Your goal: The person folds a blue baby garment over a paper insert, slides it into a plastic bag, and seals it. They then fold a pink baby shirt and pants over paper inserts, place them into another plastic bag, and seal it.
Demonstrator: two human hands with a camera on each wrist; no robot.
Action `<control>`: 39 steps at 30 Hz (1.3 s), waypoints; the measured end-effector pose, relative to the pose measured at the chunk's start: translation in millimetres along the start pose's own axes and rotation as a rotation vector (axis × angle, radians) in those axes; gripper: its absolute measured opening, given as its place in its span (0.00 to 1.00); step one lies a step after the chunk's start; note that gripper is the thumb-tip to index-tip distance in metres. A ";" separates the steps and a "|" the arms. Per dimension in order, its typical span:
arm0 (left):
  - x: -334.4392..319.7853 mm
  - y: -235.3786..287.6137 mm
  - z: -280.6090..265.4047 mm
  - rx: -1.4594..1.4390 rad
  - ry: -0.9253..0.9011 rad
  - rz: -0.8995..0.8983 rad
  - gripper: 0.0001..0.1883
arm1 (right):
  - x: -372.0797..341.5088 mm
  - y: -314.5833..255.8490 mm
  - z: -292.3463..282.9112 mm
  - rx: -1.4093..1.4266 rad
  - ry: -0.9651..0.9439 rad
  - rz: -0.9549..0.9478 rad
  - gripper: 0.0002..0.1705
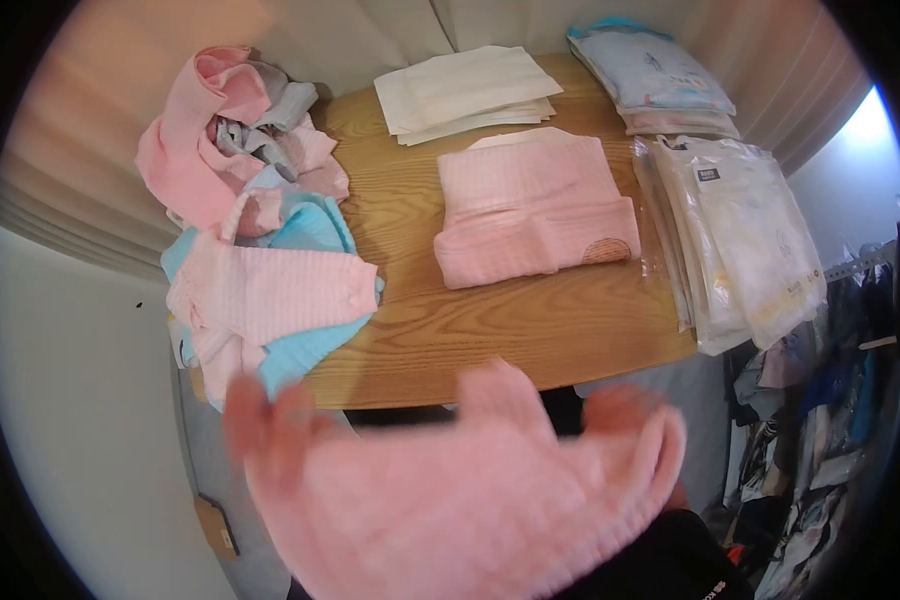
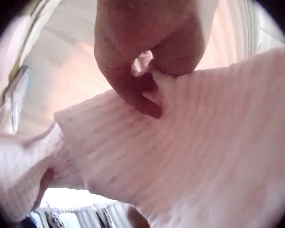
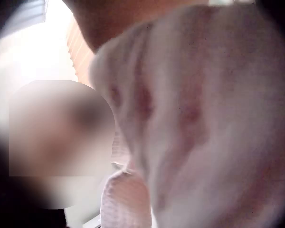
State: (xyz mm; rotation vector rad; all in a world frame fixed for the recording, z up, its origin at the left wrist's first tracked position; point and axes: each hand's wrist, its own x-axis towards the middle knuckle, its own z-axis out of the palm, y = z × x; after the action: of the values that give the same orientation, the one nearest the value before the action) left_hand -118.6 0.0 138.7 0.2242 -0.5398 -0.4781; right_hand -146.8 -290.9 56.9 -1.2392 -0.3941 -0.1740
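Note:
A pink ribbed garment [image 1: 450,510] hangs between both hands over the near table edge, blurred by motion, with a short sleeve-like part [image 1: 508,395] sticking up. My left hand [image 1: 275,430] pinches its edge on the left; in the left wrist view the thumb and a finger [image 2: 149,107] meet on the ribbed cloth [image 2: 204,137]. At the other end my right hand [image 1: 620,408] grips the garment, part of which loops round beside it. Fabric [image 3: 204,118] fills much of the right wrist view and hides those fingers.
A folded pink garment [image 1: 530,200] lies mid-table on the wooden table [image 1: 530,330]. Pink, grey and blue clothes [image 1: 270,290] are heaped at left. White sheets [image 1: 470,90] lie at the back; bagged clothes [image 1: 750,240] and more packs [image 1: 655,75] are stacked at right.

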 end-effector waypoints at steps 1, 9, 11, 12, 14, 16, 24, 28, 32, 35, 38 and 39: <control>5.5 -6.6 -18.1 0.150 0.231 0.127 0.13 | 10.7 -1.8 -8.0 0.038 0.115 0.114 0.27; -20.5 -20.3 -128.7 0.777 0.807 -0.316 0.30 | 10.1 30.3 -63.5 -0.320 0.241 0.377 0.44; -37.2 -22.4 -131.5 0.747 0.850 -0.347 0.30 | -18.0 32.6 -64.4 -0.427 0.325 0.367 0.42; -44.5 -21.9 -136.3 0.819 0.871 -0.349 0.30 | -28.0 31.3 -64.9 -0.443 0.300 0.442 0.40; -58.0 -20.1 -145.9 0.972 0.902 -0.350 0.30 | -46.1 27.4 -63.4 -0.466 0.249 0.583 0.39; -56.7 -17.6 -145.9 1.009 0.871 -0.296 0.33 | -58.7 25.1 -61.7 -0.534 0.190 0.552 0.36; -69.3 1.9 -117.5 1.225 0.408 -0.539 0.31 | -120.0 62.2 -51.9 -0.340 -0.055 0.508 0.36; -64.0 -10.7 -89.2 1.617 0.357 -0.547 0.22 | -126.0 54.3 -73.3 0.201 -0.321 0.750 0.44; -70.5 -12.2 -80.8 1.678 0.431 -0.388 0.12 | -90.7 17.6 -69.9 0.657 -0.136 0.709 0.57; -54.3 -25.5 -93.3 1.656 0.766 -0.274 0.07 | -39.9 16.8 -47.5 0.580 0.153 0.506 0.59; -36.9 -26.8 -123.4 1.506 0.898 -0.208 0.08 | -2.3 12.3 -52.9 0.397 0.183 0.660 0.53; -28.8 -25.6 -124.0 1.487 0.976 -0.290 0.09 | -1.2 18.4 -58.6 0.244 0.164 0.651 0.51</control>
State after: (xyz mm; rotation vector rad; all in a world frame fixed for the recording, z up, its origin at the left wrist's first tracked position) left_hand -82.8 1.9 13.9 1.8668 0.2188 -0.1053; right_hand -130.2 -340.3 24.4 -1.0459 0.1389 0.3210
